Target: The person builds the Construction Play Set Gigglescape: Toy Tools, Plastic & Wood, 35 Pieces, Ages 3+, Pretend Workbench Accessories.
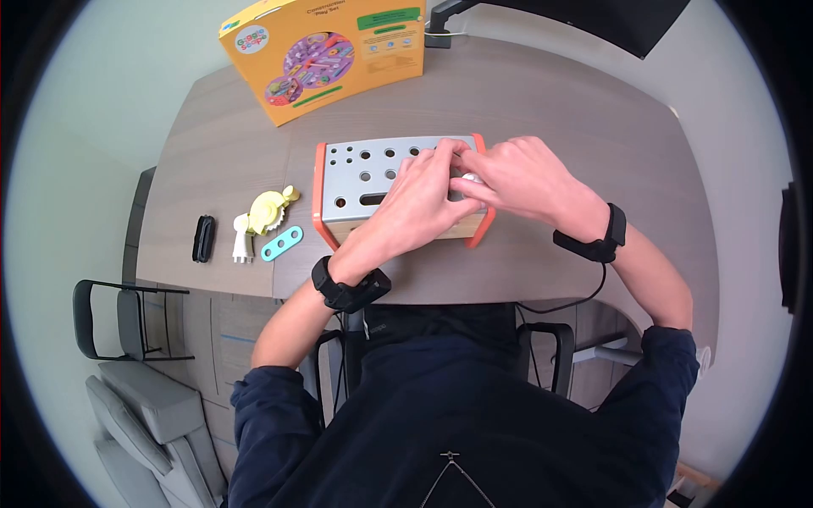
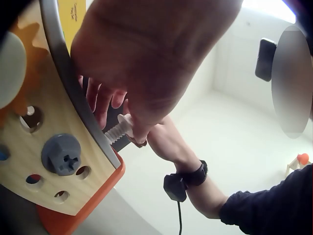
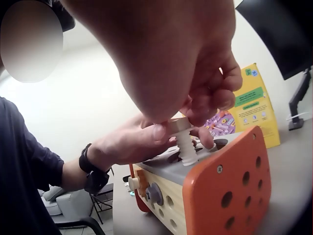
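Observation:
A toy box with a grey top [image 1: 347, 184] and orange ends stands on the table. A white screw [image 3: 186, 148] rises upright from its top near the right end, threads showing above the surface. My right hand [image 1: 525, 182] pinches the screw's head from above, fingertips curled. Around the same screw, thumb and fingers of my left hand [image 1: 415, 203] close in from the left side, fingertips low by its shaft. In the left wrist view the screw [image 2: 117, 132] meets the left thumb; the box's wooden side carries a grey bolt [image 2: 61, 155] and an orange gear [image 2: 35, 54].
Left of the box lie yellow toy pieces [image 1: 268, 212], a turquoise strip with holes [image 1: 282, 244] and a black object [image 1: 203, 239]. A yellow carton [image 1: 339, 63] stands behind, with a monitor [image 1: 610, 17] at the back right.

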